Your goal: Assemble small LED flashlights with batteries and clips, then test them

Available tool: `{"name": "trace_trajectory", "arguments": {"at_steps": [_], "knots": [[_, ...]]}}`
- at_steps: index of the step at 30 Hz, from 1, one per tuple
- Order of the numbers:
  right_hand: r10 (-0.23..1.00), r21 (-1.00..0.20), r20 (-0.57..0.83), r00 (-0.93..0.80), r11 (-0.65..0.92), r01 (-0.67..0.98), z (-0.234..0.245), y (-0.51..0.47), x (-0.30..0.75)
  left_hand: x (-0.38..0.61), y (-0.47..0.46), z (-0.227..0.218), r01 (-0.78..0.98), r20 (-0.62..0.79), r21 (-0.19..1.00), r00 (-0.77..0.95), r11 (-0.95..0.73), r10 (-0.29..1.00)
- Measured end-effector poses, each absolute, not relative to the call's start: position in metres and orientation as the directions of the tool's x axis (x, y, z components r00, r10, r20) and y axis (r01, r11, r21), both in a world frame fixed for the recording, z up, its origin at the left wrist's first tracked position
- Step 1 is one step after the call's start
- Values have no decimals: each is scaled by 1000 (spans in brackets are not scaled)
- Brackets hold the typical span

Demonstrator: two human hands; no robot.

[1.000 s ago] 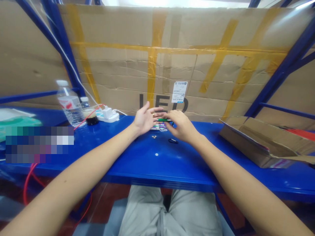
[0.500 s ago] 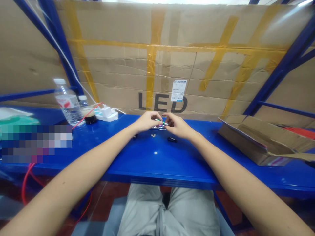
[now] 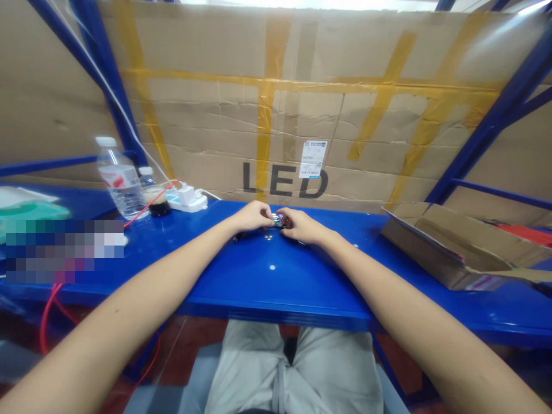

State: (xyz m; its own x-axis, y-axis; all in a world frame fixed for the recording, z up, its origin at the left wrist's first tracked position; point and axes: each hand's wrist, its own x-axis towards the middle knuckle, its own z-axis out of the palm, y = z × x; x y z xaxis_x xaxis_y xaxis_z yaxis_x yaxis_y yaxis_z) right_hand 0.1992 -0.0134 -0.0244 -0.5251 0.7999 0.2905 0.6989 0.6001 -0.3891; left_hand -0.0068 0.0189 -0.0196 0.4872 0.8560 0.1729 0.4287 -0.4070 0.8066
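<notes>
My left hand [image 3: 256, 217] is at the back middle of the blue table, thumb and fingers pinched at the left end of a small cluster of shiny, multicoloured slim pieces [image 3: 277, 219]. From the right, my right hand [image 3: 301, 225] curls its fingers round the other end of that cluster. What exactly each hand grips is too small and partly covered to make out. Just in front of them lie several small round silver pieces [image 3: 268, 237]. A small black item [image 3: 302, 243] shows partly under my right hand. Another dark piece [image 3: 235, 237] peeks out beside my left wrist.
A large taped carton [image 3: 207, 132] walls off the back of the blue table [image 3: 276, 293]. At left stand a water bottle [image 3: 118, 181], a bottle of dark liquid [image 3: 157, 201] and a white power strip [image 3: 190, 198] with cables. An open cardboard box [image 3: 448, 253] sits at right.
Both hands have lowered slightly to the shiny cluster. The slim green-and-white stick seen between them before is no longer distinct. My right hand now partly covers the black item.
</notes>
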Motion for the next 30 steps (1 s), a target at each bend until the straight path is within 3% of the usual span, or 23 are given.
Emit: {"name": "trace_trajectory", "arguments": {"at_steps": [8,15,21,25,30], "knots": [[814,-344,238,-530,581,738,-22,-15,209,-11,23,-21,546,129,708,523,-448,843],[805,-285,254,-536,592,754,-23,-11,215,-12,19,-16,724,152,474,493,-501,857],[807,-256,257,-532,588,767,-23,-11,213,-12,19,-18,768,196,348,501,-538,843],[816,-305,267,-513,576,758,-20,-12,215,-10,19,-21,783,231,277,509,-557,829],[846,-434,362,-392,525,732,-15,-9,232,-18,18,-10,803,319,280,439,-526,840]]}}
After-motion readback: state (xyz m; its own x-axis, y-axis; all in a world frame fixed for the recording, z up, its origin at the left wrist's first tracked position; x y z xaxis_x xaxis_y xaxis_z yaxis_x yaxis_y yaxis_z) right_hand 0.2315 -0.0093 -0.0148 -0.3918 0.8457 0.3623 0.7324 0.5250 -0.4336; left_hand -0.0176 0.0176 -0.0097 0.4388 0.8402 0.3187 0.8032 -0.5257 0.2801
